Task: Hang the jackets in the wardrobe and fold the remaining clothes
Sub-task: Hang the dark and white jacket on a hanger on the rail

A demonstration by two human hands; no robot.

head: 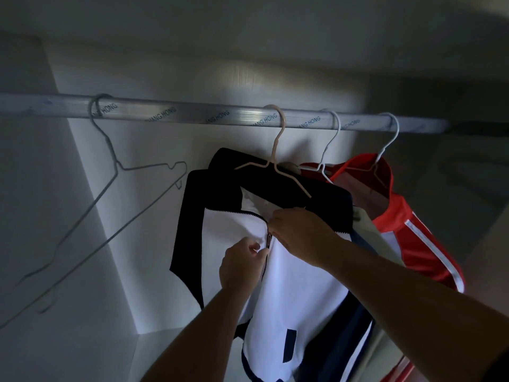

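Observation:
A white jacket with navy collar and sleeves [292, 282] hangs on a beige wire hanger [275, 153] from the wardrobe rail [192, 113]. My left hand [242, 266] pinches the white front panel just left of the zipper at chest height. My right hand [300, 230] grips the zipper edge right under the collar, fingers curled on the fabric. To the right a red jacket with white stripes [413, 238] hangs on a white hanger [385, 150].
An empty grey wire hanger [110, 172] hangs tilted at the left end of the rail. Another white hanger [329, 150] sits between the two jackets. The white wardrobe side wall [41, 216] stands at the left, the back wall behind the clothes.

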